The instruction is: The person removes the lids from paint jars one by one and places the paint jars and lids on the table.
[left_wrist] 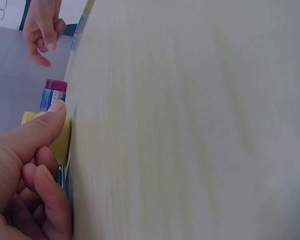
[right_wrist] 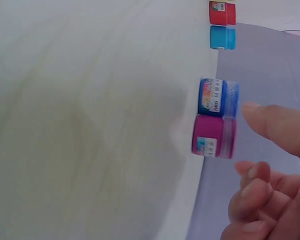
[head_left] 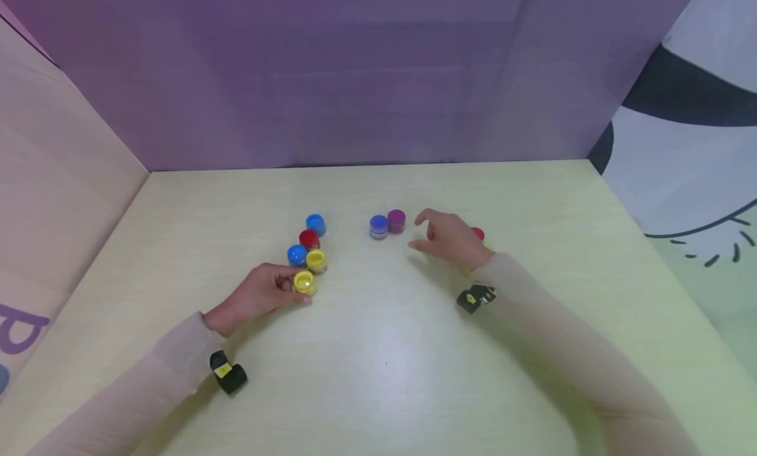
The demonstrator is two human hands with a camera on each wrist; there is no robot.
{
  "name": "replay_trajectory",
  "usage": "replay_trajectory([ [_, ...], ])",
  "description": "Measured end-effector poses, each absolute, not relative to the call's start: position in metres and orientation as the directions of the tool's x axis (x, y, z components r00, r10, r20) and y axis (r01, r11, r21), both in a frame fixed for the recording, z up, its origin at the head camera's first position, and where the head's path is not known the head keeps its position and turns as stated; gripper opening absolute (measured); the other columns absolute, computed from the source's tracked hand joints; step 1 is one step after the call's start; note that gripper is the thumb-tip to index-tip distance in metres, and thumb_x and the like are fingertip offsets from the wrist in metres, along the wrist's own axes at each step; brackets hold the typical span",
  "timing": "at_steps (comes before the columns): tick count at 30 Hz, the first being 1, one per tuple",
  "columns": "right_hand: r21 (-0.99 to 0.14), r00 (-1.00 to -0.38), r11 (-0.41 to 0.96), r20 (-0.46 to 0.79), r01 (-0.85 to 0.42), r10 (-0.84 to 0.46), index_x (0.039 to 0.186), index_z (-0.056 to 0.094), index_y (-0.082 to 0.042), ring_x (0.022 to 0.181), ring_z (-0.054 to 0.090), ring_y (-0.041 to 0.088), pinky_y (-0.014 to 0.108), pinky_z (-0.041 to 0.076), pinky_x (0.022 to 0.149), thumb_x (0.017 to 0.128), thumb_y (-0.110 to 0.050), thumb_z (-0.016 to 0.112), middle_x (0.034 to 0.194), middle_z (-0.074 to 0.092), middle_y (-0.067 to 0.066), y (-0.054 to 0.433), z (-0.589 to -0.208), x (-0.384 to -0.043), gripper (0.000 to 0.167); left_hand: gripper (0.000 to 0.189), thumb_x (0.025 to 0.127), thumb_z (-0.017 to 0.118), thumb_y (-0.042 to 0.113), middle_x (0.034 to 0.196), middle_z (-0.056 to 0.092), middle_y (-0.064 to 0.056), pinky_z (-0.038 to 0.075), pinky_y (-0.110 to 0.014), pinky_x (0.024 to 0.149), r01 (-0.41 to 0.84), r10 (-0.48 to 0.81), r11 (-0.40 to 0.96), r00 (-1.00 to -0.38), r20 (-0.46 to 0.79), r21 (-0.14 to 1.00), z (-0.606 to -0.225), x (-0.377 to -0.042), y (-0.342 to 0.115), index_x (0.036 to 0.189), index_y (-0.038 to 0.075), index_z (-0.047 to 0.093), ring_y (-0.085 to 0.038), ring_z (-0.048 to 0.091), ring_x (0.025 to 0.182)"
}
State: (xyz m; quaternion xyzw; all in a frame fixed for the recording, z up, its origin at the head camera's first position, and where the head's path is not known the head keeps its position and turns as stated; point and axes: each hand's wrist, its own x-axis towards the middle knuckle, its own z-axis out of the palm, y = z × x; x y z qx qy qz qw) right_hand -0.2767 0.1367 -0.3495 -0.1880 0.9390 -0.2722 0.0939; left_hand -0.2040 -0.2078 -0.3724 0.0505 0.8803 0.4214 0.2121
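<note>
Thumb and fingers of my left hand point(head_left: 260, 290) pinch a small yellow paint jar point(head_left: 304, 283) at the near end of a cluster of jars. Beyond it stand another yellow jar point(head_left: 316, 261), a blue jar point(head_left: 297, 255), a red jar point(head_left: 309, 239) and a second blue jar point(head_left: 316, 224). My right hand point(head_left: 452, 238) hovers, thumb and forefinger apart, just right of a magenta jar point(head_left: 397, 221). A violet-blue jar point(head_left: 378, 227) touches that one. In the right wrist view, the labelled magenta jar point(right_wrist: 207, 136) is near the fingertips, with nothing held.
Partly hidden behind my right hand is another red jar point(head_left: 478, 232), with a bit of yellow showing below the wrist. The pale wooden table point(head_left: 367, 370) meets a purple panel point(head_left: 367, 81) at its back edge and a light panel point(head_left: 65, 154) on the left.
</note>
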Motion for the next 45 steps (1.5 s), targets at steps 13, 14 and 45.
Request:
replay_trajectory([
  [13, -0.566, -0.921, 0.788, -0.123, -0.241, -0.37, 0.124, 0.05, -0.005, 0.072, 0.052, 0.021, 0.031, 0.044, 0.067, 0.086, -0.029, 0.069, 0.084, 0.059, 0.009, 0.12, -0.358, -0.297, 0.048, 0.054, 0.076, 0.079, 0.022, 0.067, 0.046, -0.002, 0.034, -0.022, 0.045, -0.086, 0.281, 0.623, -0.903, -0.325, 0.777, -0.372, -0.204, -0.209, 0.125, 0.008, 0.061, -0.015, 0.04, 0.049],
  [14, -0.564, -0.921, 0.792, -0.133, -0.234, -0.367, 0.125, 0.05, -0.006, 0.073, 0.052, 0.021, 0.031, 0.044, 0.067, 0.086, -0.029, 0.069, 0.085, 0.059, 0.009, 0.119, -0.357, -0.298, 0.049, 0.054, 0.076, 0.079, 0.022, 0.067, 0.046, -0.002, 0.034, -0.022, 0.045, -0.085, 0.279, 0.624, -0.904, -0.323, 0.777, -0.372, -0.204, -0.209, 0.125, 0.008, 0.061, -0.015, 0.041, 0.049],
  [45, -0.506, -0.914, 0.825, -0.156, -0.252, -0.375, 0.123, 0.052, -0.006, 0.077, 0.055, 0.021, 0.031, 0.044, 0.067, 0.09, -0.025, 0.064, 0.089, 0.062, 0.009, 0.099, -0.355, -0.313, 0.04, 0.049, 0.081, 0.075, 0.022, 0.068, 0.051, -0.003, 0.034, -0.023, 0.043, 0.042, 0.327, 0.608, -0.923, -0.202, 0.793, -0.341, -0.203, -0.204, 0.125, 0.006, 0.061, -0.012, 0.04, 0.051],
])
